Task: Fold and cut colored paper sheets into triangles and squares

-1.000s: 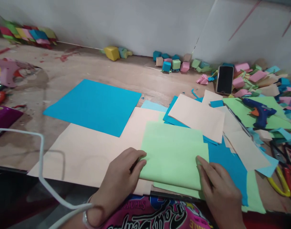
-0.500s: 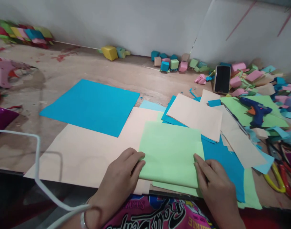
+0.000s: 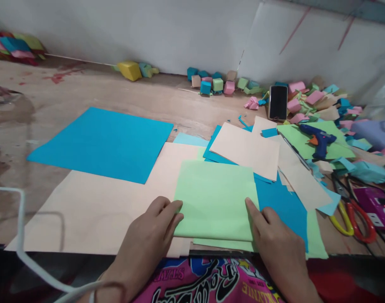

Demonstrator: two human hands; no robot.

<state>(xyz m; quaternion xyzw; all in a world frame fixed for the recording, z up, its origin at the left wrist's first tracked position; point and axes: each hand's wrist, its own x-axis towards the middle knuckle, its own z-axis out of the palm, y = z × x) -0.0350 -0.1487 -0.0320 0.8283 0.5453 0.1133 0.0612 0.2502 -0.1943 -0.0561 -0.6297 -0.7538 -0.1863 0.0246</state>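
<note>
A light green sheet of paper (image 3: 215, 202), folded over along its near edge, lies in front of me near the table's front edge. My left hand (image 3: 148, 235) pinches its left side between thumb and fingers. At the opposite side, my right hand (image 3: 276, 242) holds the right edge, index finger on top and the thumb partly hidden. Beneath is a large pale peach sheet (image 3: 91, 206), and a blue sheet (image 3: 107, 145) rests on its far part. Smaller peach pieces (image 3: 245, 149) and another blue sheet (image 3: 283, 206) lie to the right.
On the right are a blue glue gun (image 3: 320, 141) on green paper, scissors (image 3: 361, 221) and a heap of paper scraps (image 3: 325, 101). A phone (image 3: 277, 102) leans there. Small paper cubes (image 3: 211, 82) line the wall. A white cable (image 3: 37, 269) crosses the lower left.
My view has turned a little to the right, so everything appears farther left. Both hands stay on the green paper's sides; my right index finger looks straighter along its edge.
</note>
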